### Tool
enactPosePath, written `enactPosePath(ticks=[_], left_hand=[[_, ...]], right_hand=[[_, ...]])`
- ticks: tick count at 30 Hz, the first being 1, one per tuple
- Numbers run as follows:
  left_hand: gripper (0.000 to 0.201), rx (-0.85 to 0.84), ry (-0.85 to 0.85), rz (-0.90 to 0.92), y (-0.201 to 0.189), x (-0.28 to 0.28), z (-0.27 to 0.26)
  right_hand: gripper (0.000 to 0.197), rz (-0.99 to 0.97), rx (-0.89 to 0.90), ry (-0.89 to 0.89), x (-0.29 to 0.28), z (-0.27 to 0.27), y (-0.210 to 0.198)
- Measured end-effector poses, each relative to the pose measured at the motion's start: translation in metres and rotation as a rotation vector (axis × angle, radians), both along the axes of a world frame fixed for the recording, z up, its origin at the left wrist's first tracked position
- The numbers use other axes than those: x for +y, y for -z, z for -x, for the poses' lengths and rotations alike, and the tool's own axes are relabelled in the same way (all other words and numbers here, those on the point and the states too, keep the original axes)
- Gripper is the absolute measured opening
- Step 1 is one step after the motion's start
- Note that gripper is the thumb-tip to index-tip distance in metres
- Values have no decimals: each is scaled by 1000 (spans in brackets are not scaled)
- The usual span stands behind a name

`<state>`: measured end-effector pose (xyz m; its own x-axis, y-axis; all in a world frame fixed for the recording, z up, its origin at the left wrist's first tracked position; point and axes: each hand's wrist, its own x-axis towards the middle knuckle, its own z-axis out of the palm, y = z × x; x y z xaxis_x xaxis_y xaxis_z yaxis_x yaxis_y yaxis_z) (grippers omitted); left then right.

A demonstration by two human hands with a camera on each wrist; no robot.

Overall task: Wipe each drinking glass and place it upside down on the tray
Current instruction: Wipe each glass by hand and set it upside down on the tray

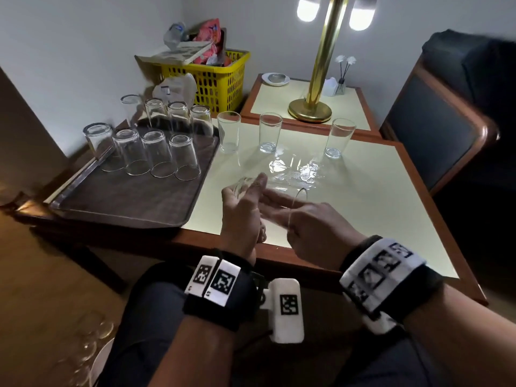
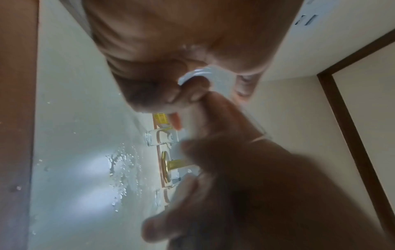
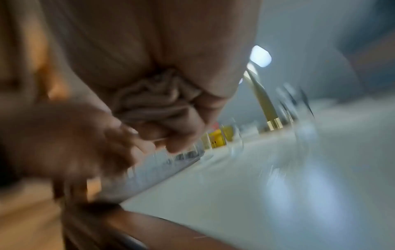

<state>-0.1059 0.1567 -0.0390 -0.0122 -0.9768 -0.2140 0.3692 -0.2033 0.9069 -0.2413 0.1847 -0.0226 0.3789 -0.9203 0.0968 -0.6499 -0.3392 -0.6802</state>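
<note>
No legible words or numbers. Wristbands point(image 1: 220, 284): square black-and-white code patches only. Packets point(image 1: 208, 32) in yellow basket point(image 1: 220, 79): print too blurred.

Gripping glass point(image 1: 287, 189) sideways in left hand point(image 1: 241, 210), curled round base end, thumb point(image 1: 259, 180) lying along top. Reaching in at mouth end with right hand point(image 1: 315, 223), straight fingers point(image 1: 275, 197) pushed inside. Holding wrists close together, forearms bare.

1. The left hand point(image 1: 243, 210) grips a glass point(image 1: 287, 191) lying sideways above the counter point(image 1: 377, 219). The fingers of the right hand point(image 1: 315, 227) reach into its mouth.
2. Eight inverted glasses point(image 1: 156, 152) stand on the tray point(image 1: 125, 202).
3. Three upright glasses point(image 1: 269, 132) stand beside it.
</note>
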Motion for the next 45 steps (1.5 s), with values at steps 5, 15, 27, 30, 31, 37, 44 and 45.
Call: enactPosePath(ticks=[5, 15, 27, 30, 31, 37, 44, 45], left_hand=[[41, 137, -16, 217, 4, 11, 1], [36, 120, 3, 152, 4, 9, -3], [57, 154, -34, 116, 4, 7, -7], [73, 116, 32, 190, -1, 5, -14], [66, 106, 29, 154, 0, 4, -15], [46, 142, -12, 53, 4, 12, -9], [45, 88, -17, 71, 5, 8, -5], [41, 66, -43, 20, 4, 8, -3]], right_hand=[[78, -347, -582, -27, 5, -5, -2], [81, 199, 65, -76, 9, 1, 4], [79, 46, -118, -93, 9, -8, 6], [74, -385, -646, -118, 8, -11, -7], [75, -375, -643, -104, 8, -8, -8], [92, 63, 49, -89, 3, -9, 5], [81, -327, -484, -10, 3, -10, -6], [86, -271, -382, 34, 0, -13, -7]])
